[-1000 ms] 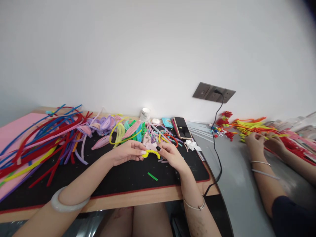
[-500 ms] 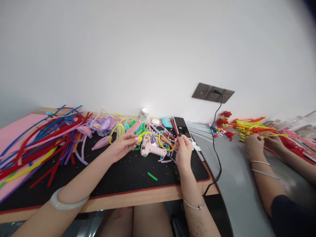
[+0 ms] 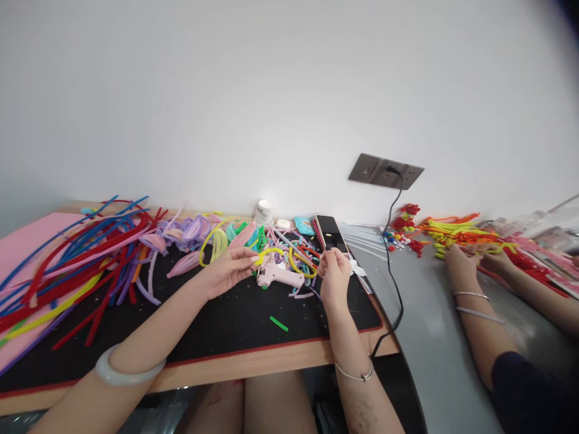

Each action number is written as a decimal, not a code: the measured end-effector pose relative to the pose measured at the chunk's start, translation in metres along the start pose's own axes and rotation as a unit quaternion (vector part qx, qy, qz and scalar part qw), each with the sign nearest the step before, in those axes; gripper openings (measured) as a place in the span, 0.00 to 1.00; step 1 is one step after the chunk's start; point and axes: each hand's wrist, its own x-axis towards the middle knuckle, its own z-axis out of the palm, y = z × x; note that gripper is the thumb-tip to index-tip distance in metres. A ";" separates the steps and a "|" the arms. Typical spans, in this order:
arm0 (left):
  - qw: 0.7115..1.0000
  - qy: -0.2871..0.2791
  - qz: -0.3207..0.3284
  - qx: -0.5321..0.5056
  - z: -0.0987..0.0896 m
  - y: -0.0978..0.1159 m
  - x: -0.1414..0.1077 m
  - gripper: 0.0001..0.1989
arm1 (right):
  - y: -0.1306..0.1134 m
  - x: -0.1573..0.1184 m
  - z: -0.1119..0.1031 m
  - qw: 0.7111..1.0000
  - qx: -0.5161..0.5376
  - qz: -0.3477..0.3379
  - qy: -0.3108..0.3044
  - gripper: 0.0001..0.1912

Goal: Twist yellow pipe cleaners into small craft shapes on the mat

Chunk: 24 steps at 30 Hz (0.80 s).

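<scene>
My left hand (image 3: 226, 271) pinches a yellow pipe cleaner (image 3: 272, 249) between thumb and fingertips, over the black mat (image 3: 212, 328). The strand bends away to the right, above the pale pink glue gun (image 3: 283, 275) that lies on the mat. My right hand (image 3: 335, 277) is closed with thumb and forefinger pressed together, to the right of the glue gun. Something small and dark shows at its fingertips; what it is I cannot make out. Short cut pieces and another looped yellow pipe cleaner (image 3: 294, 265) lie between my hands.
Loose long pipe cleaners (image 3: 85, 259) spread at left, with pastel bundles (image 3: 194, 226) beside them. A paper cup (image 3: 263, 212) and a phone (image 3: 331, 232) stand or lie along the back. A black cord (image 3: 400, 283) runs from the wall socket (image 3: 384, 172). At right, another person's hands (image 3: 461, 262) work.
My left hand's fingers have shifted slightly on the yellow pipe cleaner, and more of its strand shows. My right hand stays closed in nearly the same place. The view has shifted a little.
</scene>
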 end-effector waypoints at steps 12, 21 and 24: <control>0.988 -0.018 0.018 0.151 0.013 -0.002 -0.002 0.12 | 0.002 0.000 0.001 0.997 -0.029 0.024 -0.062 0.13; 0.988 0.035 0.063 0.137 0.011 -0.006 0.002 0.14 | 0.002 -0.002 0.002 0.996 -0.024 0.037 -0.080 0.12; 0.987 0.029 0.057 0.150 0.012 -0.005 0.002 0.14 | 0.002 -0.001 0.001 0.996 -0.020 0.036 -0.078 0.13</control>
